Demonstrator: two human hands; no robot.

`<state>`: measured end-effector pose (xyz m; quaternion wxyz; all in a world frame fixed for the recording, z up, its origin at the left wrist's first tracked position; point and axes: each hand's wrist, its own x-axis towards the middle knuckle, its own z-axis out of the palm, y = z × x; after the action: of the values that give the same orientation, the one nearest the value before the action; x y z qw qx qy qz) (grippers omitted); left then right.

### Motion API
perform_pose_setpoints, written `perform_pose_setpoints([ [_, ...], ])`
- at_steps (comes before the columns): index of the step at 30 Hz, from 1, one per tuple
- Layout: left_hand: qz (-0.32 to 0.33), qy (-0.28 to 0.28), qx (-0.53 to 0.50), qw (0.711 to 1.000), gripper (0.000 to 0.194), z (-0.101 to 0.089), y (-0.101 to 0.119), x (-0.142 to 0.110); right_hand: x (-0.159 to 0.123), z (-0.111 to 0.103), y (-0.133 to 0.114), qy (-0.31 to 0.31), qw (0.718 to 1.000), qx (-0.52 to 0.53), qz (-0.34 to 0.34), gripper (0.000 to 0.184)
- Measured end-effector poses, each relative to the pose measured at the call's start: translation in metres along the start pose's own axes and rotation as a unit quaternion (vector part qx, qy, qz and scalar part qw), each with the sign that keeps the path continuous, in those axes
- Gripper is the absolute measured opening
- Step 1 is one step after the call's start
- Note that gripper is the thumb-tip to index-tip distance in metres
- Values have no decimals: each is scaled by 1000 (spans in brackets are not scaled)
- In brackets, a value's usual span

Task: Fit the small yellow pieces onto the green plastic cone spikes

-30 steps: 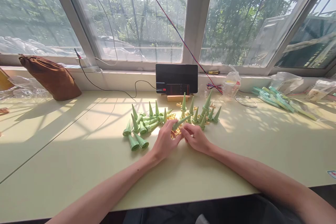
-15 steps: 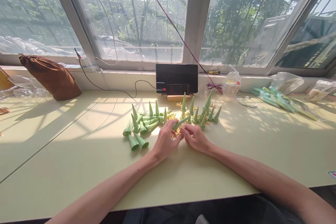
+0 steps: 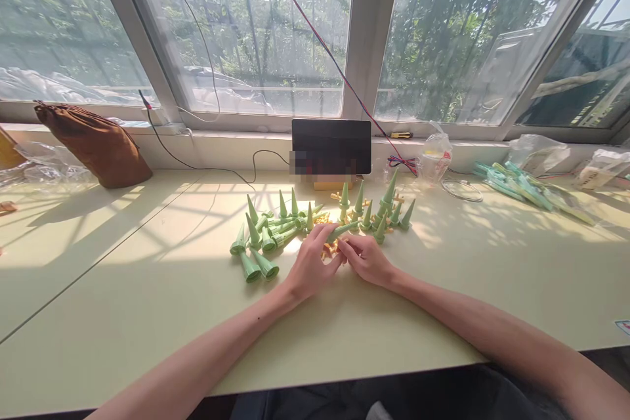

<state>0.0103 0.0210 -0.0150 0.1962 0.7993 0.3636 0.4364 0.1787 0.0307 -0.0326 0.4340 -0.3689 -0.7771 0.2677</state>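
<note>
My left hand [image 3: 312, 261] is closed around a green plastic watering spike [image 3: 346, 228], which points right and slightly away from me. Close against it, my right hand [image 3: 370, 260] pinches with its fingertips at a small yellow valve piece [image 3: 338, 245], partly hidden by the fingers. Loose green spikes [image 3: 267, 265] lie and stand left of my hands. Behind them is a pile of yellow pieces [image 3: 322, 217], mostly covered. To the right stand several green spikes fitted with yellow valves [image 3: 387, 197].
A black tablet [image 3: 331, 138] leans at the back on a wooden stand [image 3: 333, 184]. A brown drawstring bag [image 3: 98, 147] stands at the left. Plastic-wrapped strips [image 3: 526, 187] and a bagged cup [image 3: 436, 157] lie right, near a coiled cable [image 3: 462, 190]. Wires hang before the window.
The tip of the green spike in my left hand has dipped a little, so it lies flatter. Both hands stay in nearly the same place.
</note>
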Motion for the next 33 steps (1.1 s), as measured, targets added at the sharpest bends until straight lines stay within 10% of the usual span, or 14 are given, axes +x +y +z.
perform_pose_setpoints([
  [33, -60, 22, -37, 997, 30, -5, -7, 4, -2, 2, 2, -3, 999, -44, -16, 34],
])
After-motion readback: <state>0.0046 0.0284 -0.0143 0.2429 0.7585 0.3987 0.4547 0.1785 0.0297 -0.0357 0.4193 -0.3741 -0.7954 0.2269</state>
